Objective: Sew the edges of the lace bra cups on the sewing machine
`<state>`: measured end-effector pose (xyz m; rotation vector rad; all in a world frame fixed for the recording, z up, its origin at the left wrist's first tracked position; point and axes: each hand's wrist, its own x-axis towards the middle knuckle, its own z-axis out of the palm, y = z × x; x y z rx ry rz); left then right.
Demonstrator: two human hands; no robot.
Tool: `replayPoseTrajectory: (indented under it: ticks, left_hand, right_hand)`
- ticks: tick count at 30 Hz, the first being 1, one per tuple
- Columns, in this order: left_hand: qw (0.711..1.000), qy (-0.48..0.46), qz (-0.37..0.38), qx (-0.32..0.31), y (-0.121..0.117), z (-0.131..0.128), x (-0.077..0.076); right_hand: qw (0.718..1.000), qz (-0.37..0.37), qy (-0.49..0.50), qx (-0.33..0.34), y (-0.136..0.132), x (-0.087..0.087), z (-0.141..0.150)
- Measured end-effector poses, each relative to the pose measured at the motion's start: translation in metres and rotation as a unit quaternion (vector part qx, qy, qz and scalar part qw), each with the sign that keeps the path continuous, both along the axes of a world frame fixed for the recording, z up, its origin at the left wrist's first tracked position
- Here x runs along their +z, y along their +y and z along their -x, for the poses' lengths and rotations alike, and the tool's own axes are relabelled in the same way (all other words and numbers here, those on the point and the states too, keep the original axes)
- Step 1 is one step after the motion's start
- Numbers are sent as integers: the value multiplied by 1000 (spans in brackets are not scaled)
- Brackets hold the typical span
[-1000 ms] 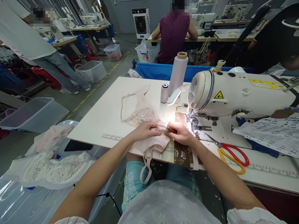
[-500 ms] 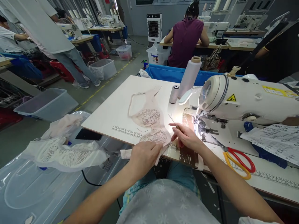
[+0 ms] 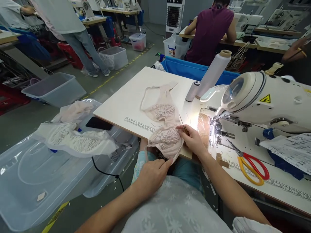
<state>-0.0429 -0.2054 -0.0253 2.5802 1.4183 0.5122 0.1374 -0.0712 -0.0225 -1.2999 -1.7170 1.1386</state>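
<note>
Since half second ago, your left hand (image 3: 154,174) had dropped from table (image 3: 121,94) edge toward you, pinching band edge of pale pink bra (image 3: 166,111). Lower lace cup (image 3: 167,140), earlier partly under that hand, showed spread out, hanging over front edge; upper part lay on tabletop as before. Your right hand (image 3: 191,139) gripped thin tool (image 3: 181,120), fingertips at lower cup. Sewing machine (image 3: 274,103) crowded right side; scissors (image 3: 252,168) lay right. Small spool (image 3: 193,91), thread cone (image 3: 215,72) stood beyond bra.

Left hand (image 3: 152,173) is holding a lace bra (image 3: 167,139), right hand (image 3: 193,139) is gripping a thin tool (image 3: 186,129), scissors (image 3: 251,164) are lying nearby
</note>
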Motion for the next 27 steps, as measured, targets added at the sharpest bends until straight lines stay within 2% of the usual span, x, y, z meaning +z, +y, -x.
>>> replayPoseTrajectory:
  ticks: [2, 4, 7, 8, 10, 12, 14, 16, 18, 19, 20, 21, 22, 24, 26, 27]
  left_hand:
    - [1000, -4, 11, 2, -8, 1, -5]
    - [999, -19, 39, -24, -12, -1, -7]
    - [984, -71, 132, -93, -12, -4, -8]
    - [976, -97, 169, -99, -11, -4, -8]
    - [961, -157, 221, -50, -7, 1, -8]
    - [946, -229, 224, 59, 0, 12, -6]
    - [919, -307, 168, 180, 13, 28, 0]
    - [887, -366, 87, 268, 32, 44, 9]
    - [866, -408, 94, 272, 53, 54, 18]
    - [848, -442, 151, 250, 64, 55, 21]
    - [810, -488, 235, 222, 73, 53, 23]
    - [745, -550, 324, 195, 82, 49, 24]
    - [664, -621, 382, 168, 91, 42, 24]
    - [619, -663, 391, 158, 107, 29, 22]
    - [492, -759, 403, 139, 120, 20, 24]
    - [449, -794, 381, 151, 123, 19, 27]
  right_hand:
    - [999, 3, 33, -8, 1, 2, 3]
    - [997, 16, 78, -17, 3, 3, 8]
    - [987, 64, 144, -33, 5, 5, 16]
    - [983, 80, 162, -36, 5, 5, 18]
    - [975, 101, 193, -38, 5, 6, 20]
    - [972, 102, 209, -40, 5, 8, 20]
    - [975, 81, 200, -45, 2, 13, 19]
    - [982, 43, 177, -44, -1, 21, 19]
    - [987, 8, 158, -26, -7, 28, 20]
    - [989, -2, 147, -10, -11, 31, 20]
    - [991, -12, 136, 3, -16, 33, 19]
    - [992, -15, 127, 14, -21, 34, 18]
    - [992, -18, 123, 26, -25, 34, 16]
    - [993, -26, 110, 45, -32, 30, 7]
    - [992, -51, 83, 79, -33, 24, -4]
    - [991, -59, 74, 98, -33, 22, -8]
